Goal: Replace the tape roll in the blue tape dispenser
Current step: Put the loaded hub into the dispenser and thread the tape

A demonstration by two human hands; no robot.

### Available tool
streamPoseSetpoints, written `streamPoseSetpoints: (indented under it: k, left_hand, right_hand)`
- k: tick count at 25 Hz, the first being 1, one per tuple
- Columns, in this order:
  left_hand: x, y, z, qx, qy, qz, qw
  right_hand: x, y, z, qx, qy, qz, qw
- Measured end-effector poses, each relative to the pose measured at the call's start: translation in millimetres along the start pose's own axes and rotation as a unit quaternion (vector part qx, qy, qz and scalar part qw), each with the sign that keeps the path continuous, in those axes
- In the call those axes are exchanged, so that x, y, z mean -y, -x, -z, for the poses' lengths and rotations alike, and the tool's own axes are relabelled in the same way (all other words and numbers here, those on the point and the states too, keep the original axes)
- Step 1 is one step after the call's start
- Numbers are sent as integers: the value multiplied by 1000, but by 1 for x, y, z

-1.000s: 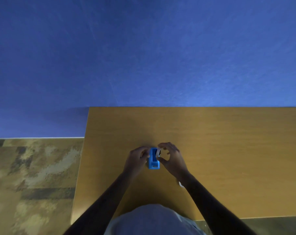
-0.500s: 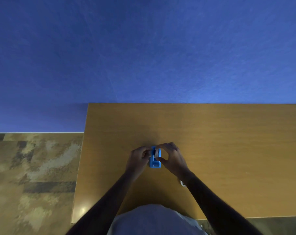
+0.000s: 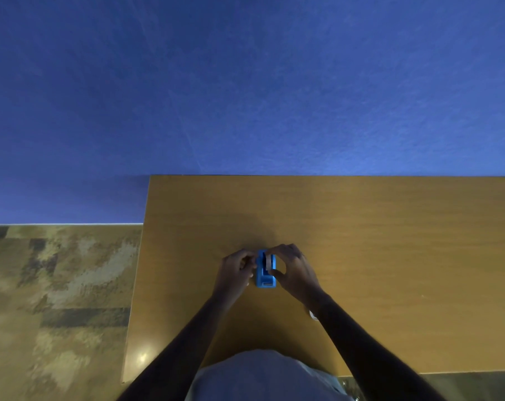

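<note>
Dropping into the small blue plastic tape dispenser on the wooden table, the pale tape roll is seating; right hand pinching it, left hand clasping the dispenser's side.

Tape dispenser on table, between left hand and right hand.

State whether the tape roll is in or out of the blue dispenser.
In: the pale tape roll sits between the blue tape dispenser walls. Fully seated: cannot tell.
</note>
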State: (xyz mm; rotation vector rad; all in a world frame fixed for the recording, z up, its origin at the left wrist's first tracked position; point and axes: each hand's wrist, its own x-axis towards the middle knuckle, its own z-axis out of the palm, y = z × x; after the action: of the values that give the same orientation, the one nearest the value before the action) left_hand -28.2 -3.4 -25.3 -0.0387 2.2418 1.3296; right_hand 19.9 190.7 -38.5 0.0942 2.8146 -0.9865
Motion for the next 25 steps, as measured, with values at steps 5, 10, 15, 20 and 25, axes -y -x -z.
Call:
streamPoseSetpoints:
  k: [5, 10, 15, 20, 25]
  left_hand:
    - [0, 1, -1, -2, -18, 2, 1000]
    - [-9, 0, -3, -5, -34, 13, 999]
    - [-16, -4, -7, -6, -72, 7, 997]
    - [-20, -5, -7, -7, -68, 5, 998]
    - [-20, -3, -7, -5, -58, -2, 998]
  right_hand:
    - [2, 0, -5, 3, 0, 3, 1000]
    - [2, 4, -4, 8, -64, -36, 997]
    - [6, 3, -2, -51, -157, -99, 981]
    - [4, -1, -6, -72, -207, -137, 966]
    - [-3, 5, -10, -57, -206, -139, 967]
